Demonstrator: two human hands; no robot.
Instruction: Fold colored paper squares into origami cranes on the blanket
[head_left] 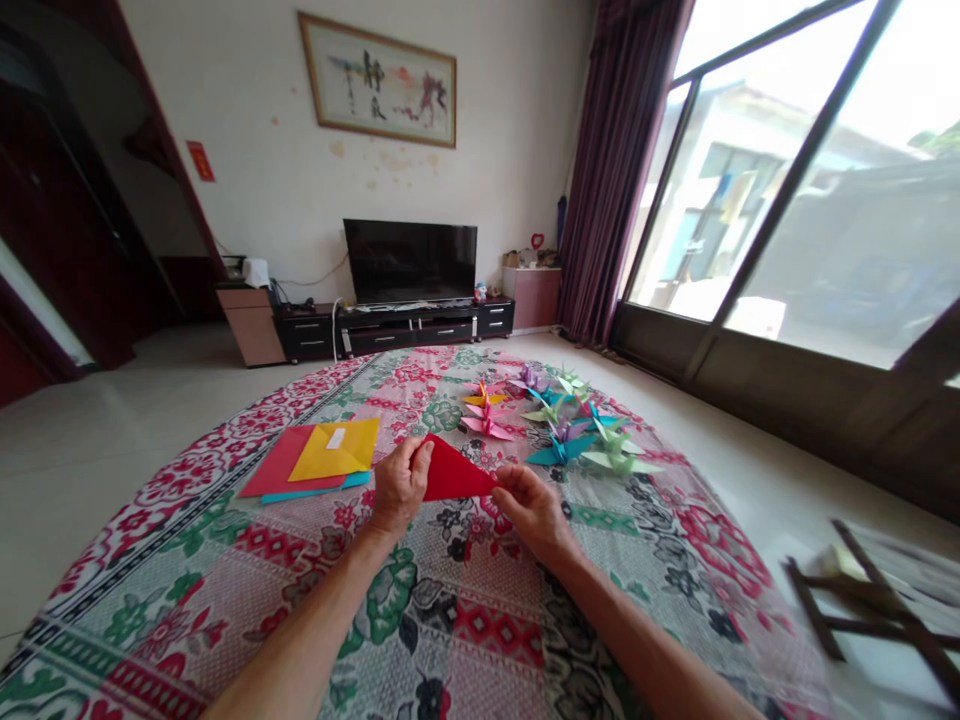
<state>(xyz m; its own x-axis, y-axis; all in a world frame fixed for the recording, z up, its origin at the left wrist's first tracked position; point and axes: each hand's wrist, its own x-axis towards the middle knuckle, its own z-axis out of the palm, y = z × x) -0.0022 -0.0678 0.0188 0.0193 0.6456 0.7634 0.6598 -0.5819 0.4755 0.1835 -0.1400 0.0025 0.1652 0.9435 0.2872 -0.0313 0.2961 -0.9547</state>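
A sheet of red paper, folded into a triangle, is held up above the patterned tablecloth between both hands. My left hand is closed on its left side, thumb on the near face. At the pointed right corner, my right hand pinches the paper between thumb and fingers. Beyond my right hand stand several folded paper cranes in colours such as a pink crane, a blue crane and a light green crane. Left of my left hand lies a stack of coloured paper with a yellow sheet on top.
The round table wears a floral tablecloth. Past its far edge, a television stands on a low black cabinet. A dark wooden chair or stool is at the lower right. Large windows and a purple curtain line the right side.
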